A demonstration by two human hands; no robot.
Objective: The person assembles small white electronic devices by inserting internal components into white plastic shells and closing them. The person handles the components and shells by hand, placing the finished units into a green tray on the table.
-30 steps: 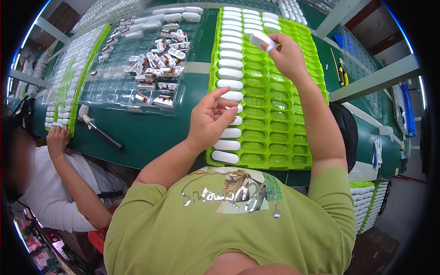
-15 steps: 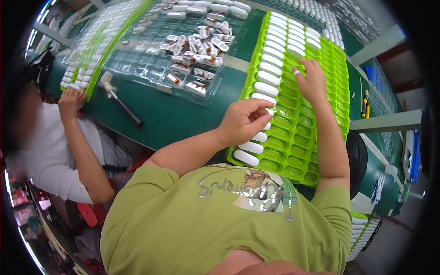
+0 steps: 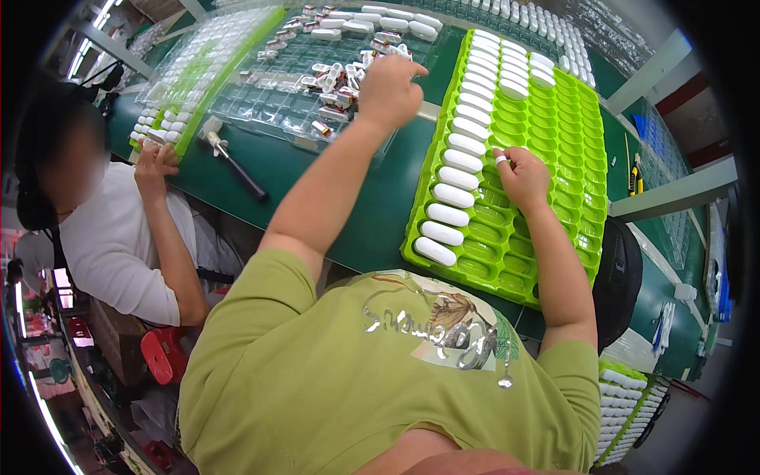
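A bright green tray [image 3: 507,127] with rows of oval pockets lies before me. White oval cases [image 3: 455,176] fill its left column, and several more sit at the far end of the columns beside it. My right hand [image 3: 526,180] is over the tray's middle, fingers curled together; a white band shows at one finger, and anything inside the grip is hidden. Over a pile of small white parts with dark and red bits [image 3: 336,83], in a clear plastic tray [image 3: 265,103], my left hand [image 3: 389,93] reaches with its thumb held apart. Its other fingertips are partly hidden.
A hammer [image 3: 233,162] lies on the green table [image 3: 360,210] to the left. Beside it, a co-worker's hands [image 3: 154,162] are at another filled green tray [image 3: 178,134]. A metal post [image 3: 673,190] and a yellow-handled tool [image 3: 634,176] are at the right.
My left hand has left the tray's left column for the pile of white parts, up and to the left. My right hand has moved nearer and its fingers have curled.
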